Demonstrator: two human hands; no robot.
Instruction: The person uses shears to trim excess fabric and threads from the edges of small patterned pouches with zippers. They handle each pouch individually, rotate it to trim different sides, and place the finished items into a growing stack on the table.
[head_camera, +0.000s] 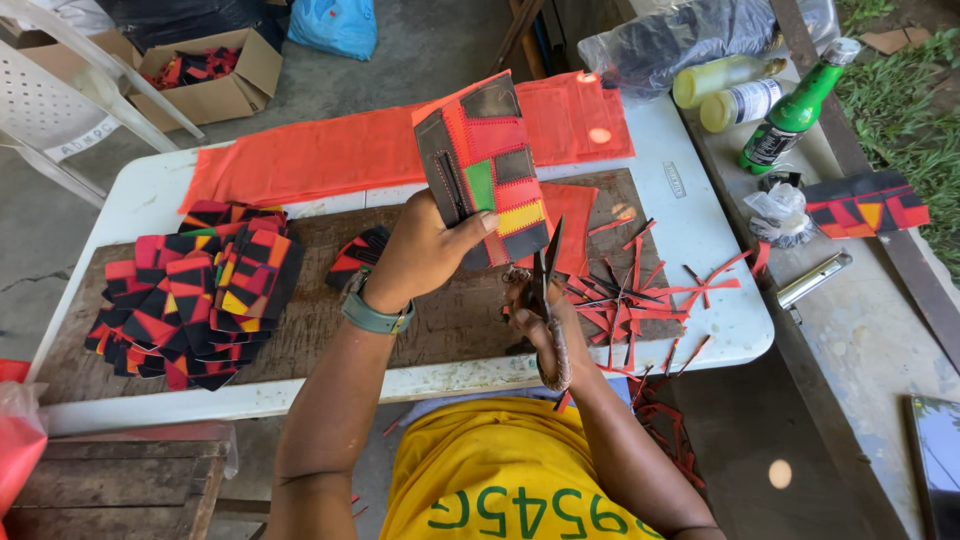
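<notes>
A: What does the left hand (425, 250) hold?

B: A patchwork wallet (485, 165), raised above the desk (700, 215); the grip is closed on its lower edge, thumb across the front panel.

A: And the right hand (540, 320)?

B: Just right of that grip, closed through the scissors (548, 290), blades up at the wallet's lower corner.

A: How should the wallet handle?

B: Probably light and flexible; best held near the edge being cut. Red offcuts (640, 290) lie right of the scissors, a stack of patchwork pieces (195, 295) well left.
</notes>
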